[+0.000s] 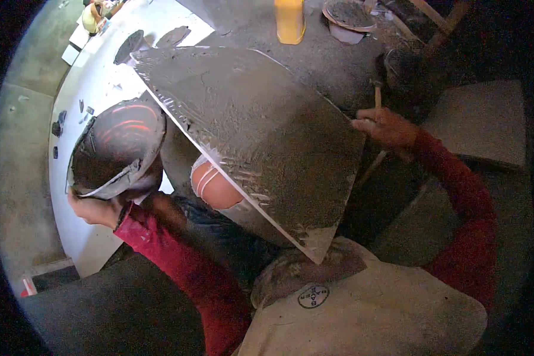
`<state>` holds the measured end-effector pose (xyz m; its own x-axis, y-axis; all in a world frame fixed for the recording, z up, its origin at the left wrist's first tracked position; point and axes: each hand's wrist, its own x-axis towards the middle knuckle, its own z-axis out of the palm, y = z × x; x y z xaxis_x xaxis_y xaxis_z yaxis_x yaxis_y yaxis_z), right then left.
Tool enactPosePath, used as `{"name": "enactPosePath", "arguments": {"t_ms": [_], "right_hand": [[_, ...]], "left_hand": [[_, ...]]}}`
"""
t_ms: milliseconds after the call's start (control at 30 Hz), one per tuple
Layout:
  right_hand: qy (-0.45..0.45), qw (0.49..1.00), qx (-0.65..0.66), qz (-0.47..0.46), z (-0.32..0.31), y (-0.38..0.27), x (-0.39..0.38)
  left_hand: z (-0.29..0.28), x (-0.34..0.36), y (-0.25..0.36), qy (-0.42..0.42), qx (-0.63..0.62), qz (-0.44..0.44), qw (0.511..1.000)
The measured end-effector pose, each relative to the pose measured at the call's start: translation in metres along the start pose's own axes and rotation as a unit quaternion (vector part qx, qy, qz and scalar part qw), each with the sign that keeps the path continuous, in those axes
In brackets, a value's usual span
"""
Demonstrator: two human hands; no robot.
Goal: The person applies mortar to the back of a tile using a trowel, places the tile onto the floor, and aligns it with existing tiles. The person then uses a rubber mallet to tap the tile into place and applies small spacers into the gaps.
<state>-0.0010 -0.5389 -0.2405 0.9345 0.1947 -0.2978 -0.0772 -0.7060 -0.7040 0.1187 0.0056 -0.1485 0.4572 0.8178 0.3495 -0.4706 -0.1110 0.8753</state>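
At the left, my left hand [92,209] grips the lower rim of a round basin [151,155]. The basin is tilted and smeared with dark grey paste, with orange streaks showing inside. A big board coated in grey paste [261,118] slants across the middle, its pointed near corner against my lap. My right hand [385,127] is closed beside the board's right edge, around what looks like a wooden-handled tool [378,95]; the tool's far end is dim. Partly under the board's left edge shows a rounded orange thing with white bands [216,185].
Small dark bits [57,128] lie on the white surface at left. Beyond the board stand a yellow container [290,22] and a paste-filled bowl [345,35]. A flat panel [477,121] lies at right. Another person [94,16] is at the far left.
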Motion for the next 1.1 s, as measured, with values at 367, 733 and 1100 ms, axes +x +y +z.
{"name": "enactPosePath", "arguments": {"t_ms": [367, 733, 1100], "right_hand": [[-0.129, 0.991, -0.027, -0.023, 0.043, -0.013, -0.035], [0.009, 0.968, -0.196, -0.158, 0.044, -0.008, -0.053], [-0.083, 0.982, -0.134, 0.104, 0.064, 0.139, 0.022]], "left_hand": [[0.005, -0.001, 0.019, 0.045, 0.003, 0.015, 0.999], [0.002, -0.003, -0.003, -0.006, -0.001, -0.006, 1.000], [-0.003, 0.004, 0.016, -0.013, -0.031, -0.016, 0.999]]}}
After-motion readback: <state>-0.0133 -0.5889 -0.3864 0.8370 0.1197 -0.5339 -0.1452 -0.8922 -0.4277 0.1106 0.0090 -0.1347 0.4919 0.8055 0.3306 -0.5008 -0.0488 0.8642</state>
